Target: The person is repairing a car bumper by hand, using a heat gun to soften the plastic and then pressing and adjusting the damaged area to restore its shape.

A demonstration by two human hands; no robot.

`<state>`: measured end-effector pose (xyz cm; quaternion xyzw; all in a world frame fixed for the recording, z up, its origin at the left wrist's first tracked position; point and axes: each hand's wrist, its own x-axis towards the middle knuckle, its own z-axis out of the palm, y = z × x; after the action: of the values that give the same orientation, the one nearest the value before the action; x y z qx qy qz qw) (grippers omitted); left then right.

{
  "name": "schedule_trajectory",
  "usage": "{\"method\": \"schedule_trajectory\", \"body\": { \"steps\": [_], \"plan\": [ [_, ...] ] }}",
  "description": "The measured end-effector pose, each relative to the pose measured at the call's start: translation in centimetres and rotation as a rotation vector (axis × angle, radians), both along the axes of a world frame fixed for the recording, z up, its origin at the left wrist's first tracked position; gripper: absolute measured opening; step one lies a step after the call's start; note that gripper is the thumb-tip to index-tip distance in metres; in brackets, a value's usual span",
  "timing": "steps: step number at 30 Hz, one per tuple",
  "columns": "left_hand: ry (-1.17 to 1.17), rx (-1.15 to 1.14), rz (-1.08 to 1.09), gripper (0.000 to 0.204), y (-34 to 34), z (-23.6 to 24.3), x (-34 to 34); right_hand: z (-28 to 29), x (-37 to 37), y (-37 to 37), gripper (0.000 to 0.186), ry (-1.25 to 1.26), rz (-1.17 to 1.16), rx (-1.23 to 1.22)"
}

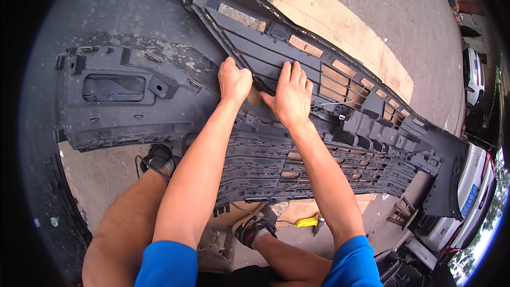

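Head view showed the left hand (234, 81) curled, its grip hard to tell, and the right hand (291, 95) flat, thumb apart, on the black bumper (265, 50) over cardboard (345, 34), where gentle, even pushing seemed best.

Left hand (235, 81), fingertips out of sight

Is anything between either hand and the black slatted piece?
Nothing visible: the left hand curls at the edge of the black slatted piece and the right hand rests on it. A thin pale strand lies beside the right hand; whether it runs underneath is hidden.
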<state>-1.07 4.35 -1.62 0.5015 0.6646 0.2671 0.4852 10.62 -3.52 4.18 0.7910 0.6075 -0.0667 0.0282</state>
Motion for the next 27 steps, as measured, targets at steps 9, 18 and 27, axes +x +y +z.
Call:
{"method": "schedule_trajectory", "body": {
  "steps": [9, 18, 27],
  "plan": [
    [-0.010, -0.031, 0.001, 0.018, 0.2, 0.0, 0.0, -0.5, 0.1, 0.0, 0.090, -0.051, 0.016, 0.046],
    [-0.064, -0.049, 0.006, 0.017, 0.3, -1.0, 0.1, -0.6, 0.3, -0.2, 0.089, -0.047, 0.019, 0.053],
    [-0.074, -0.054, 0.013, 0.018, 0.3, -1.1, 0.0, -0.6, 0.4, 0.0, 0.085, -0.040, 0.023, 0.050]
  ]
}}
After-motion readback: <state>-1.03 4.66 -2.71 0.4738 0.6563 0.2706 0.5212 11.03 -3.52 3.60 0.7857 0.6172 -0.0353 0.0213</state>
